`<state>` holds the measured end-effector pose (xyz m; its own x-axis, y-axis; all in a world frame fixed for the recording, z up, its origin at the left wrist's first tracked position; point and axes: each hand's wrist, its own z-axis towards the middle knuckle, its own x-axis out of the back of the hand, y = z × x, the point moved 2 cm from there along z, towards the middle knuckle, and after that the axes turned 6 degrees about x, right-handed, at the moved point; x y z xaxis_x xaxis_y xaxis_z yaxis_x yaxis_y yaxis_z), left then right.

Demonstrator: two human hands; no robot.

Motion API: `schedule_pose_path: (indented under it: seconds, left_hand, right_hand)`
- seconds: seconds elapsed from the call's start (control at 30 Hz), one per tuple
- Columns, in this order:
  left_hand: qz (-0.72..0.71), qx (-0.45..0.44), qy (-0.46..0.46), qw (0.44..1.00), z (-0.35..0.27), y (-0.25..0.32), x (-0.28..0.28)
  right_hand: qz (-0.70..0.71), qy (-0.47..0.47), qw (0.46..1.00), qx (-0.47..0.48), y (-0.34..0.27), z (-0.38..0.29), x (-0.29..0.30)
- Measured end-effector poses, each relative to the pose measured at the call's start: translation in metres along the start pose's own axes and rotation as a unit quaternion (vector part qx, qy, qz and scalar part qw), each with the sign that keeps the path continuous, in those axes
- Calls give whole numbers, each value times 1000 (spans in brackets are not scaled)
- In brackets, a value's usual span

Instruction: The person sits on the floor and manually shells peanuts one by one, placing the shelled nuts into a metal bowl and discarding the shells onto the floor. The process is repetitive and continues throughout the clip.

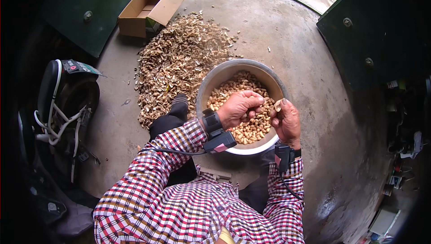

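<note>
A round metal basin (240, 63) stands on the floor before me, with many unshelled peanuts (247, 134) in it. Above its middle is my left hand (239, 107), its thumb and fingers closed together; whether something small is between them is hidden. My right hand (287, 119) is over the basin's right rim and pinches a peanut shell (277, 105) between thumb and fingers. The two hands are apart. A wide heap of peanut shells (178, 59) lies on the floor at the basin's left and beyond it. Each wrist bears a strapped black device with a cable.
An open cardboard box (165, 5) lies at the heap's far edge. A small cycle with a dark seat (48, 86) is at the left. Dark green doors (357, 38) flank the opening. Assorted items line the right side. A dark-socked foot (180, 104) rests by the heap.
</note>
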<state>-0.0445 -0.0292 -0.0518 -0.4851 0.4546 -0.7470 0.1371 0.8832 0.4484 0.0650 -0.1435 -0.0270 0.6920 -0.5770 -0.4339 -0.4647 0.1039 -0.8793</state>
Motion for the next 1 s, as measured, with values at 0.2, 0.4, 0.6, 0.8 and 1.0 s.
schedule_pose_path:
  seconds: [0.2, 0.4, 0.6, 0.8, 1.0]
  left_hand:
    - [13, -35, 2, 999, 0, 2, -3]
    - [49, -61, -14, 997, -2, 3, -6]
    - [35, -20, -32, 999, 3, -2, 1]
    - [40, -16, -24, 999, -7, 4, -12]
    - [95, -62, -17, 993, -3, 0, -8]
  right_hand:
    - [93, 12, 994, -48, 2, 2, 0]
    - [-33, -18, 999, -22, 10, 5, -2]
    - [-34, -15, 999, 0, 10, 3, -9]
    - [-70, -15, 997, 9, 8, 3, -6]
    - [-105, 8, 993, 57, 10, 2, -12]
